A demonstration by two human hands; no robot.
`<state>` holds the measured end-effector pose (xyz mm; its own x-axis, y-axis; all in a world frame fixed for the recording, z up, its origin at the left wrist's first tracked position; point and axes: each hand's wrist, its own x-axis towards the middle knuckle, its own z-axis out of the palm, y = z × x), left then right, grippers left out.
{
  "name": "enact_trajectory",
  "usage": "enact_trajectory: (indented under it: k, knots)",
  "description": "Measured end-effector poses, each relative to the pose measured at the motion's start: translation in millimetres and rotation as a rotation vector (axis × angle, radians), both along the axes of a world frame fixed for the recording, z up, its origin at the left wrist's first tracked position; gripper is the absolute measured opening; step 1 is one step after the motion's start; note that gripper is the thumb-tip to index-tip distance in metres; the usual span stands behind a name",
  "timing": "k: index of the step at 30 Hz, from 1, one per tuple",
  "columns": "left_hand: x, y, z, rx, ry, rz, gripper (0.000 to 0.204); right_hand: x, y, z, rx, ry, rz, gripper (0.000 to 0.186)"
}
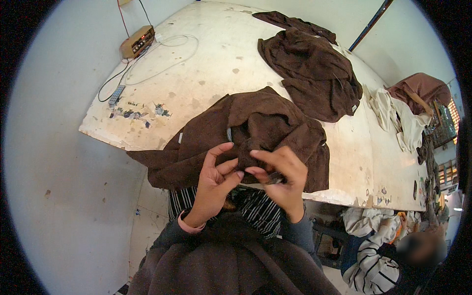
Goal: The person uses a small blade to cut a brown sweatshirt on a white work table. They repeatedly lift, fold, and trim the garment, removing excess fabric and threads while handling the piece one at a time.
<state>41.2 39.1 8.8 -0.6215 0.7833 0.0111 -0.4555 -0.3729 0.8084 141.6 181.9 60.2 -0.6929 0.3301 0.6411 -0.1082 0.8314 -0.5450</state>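
A dark brown, towel-like cloth (196, 157) lies bunched at the table's near edge and hangs over it in front of me. My left hand (214, 172) pinches a fold of it, index finger and thumb curved toward the right. Facing it, my right hand (285, 174) has its index finger and thumb at the same fold. A small dark metallic tool (276, 180) shows in the right palm, mostly hidden by the fingers; its kind is unclear. Small pale tags show on the cloth near its left side and beside the fold.
Further brown cloths (314, 69) lie heaped toward the back of the white table (221, 54). A box-shaped device (137, 42) with cables and a remote control (116, 95) are at the left. Pale cloth (388, 110) lies at the right. Another person (376, 263) sits at lower right.
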Motion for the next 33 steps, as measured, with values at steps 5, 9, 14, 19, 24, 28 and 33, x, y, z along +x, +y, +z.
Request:
enact_trajectory:
  k: [5,9,14,19,24,28,33]
  knots:
    - [5,4,-8,-0.022,0.155,0.007,0.063,12,-11,-6,-0.370,0.176,0.062,0.015]
    - [-1,-1,-9,-0.049,0.202,0.017,0.064,41,-14,-3,-0.983,0.440,0.390,0.015]
    - [2,-4,-13,-0.047,0.258,0.089,0.070,45,-5,-2,-0.472,0.025,0.168,0.014]
    - [9,-2,-21,-0.071,0.590,0.192,0.073,16,-16,6,-0.508,-0.116,0.012,0.014]
    - [1,-9,-14,-0.203,0.828,0.133,0.070,20,5,-17,-0.880,-0.116,0.176,0.011]
    - [-8,-14,-10,-0.268,0.809,0.124,0.067,27,10,3,-0.762,-0.105,0.080,0.014]
    - [-9,-17,-7,-0.262,0.768,0.115,0.067,39,12,4,-0.587,-0.411,0.093,0.021]
